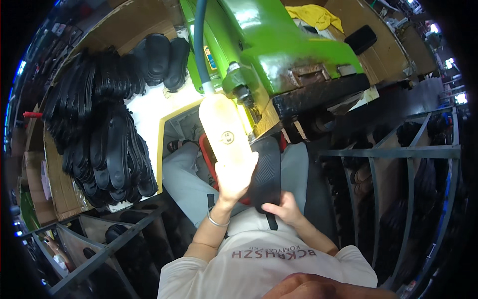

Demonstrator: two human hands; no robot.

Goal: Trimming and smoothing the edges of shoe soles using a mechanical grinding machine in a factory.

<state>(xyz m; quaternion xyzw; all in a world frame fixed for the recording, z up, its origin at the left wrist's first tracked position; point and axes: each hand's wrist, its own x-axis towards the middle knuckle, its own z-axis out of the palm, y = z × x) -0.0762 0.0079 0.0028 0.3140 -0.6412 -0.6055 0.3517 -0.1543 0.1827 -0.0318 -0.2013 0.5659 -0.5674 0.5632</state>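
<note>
A black shoe sole with a ribbed surface stands lengthwise in front of me, its far end against the metal edge of a green machine. My right hand pinches the sole's near end, thumb on top. Along the sole's left side is my left hand, its thumb close to or touching the sole's edge. Its other fingers disappear under a pale, glowing lamp head and in the glare, so their grip is hidden. The lamp head hangs from a blue-grey flexible neck.
On the left, stacks of black soles fill a table beside cardboard. Metal racks holding more footwear parts stand at the right and lower left. A yellow cloth lies behind the machine, near a loose black sole.
</note>
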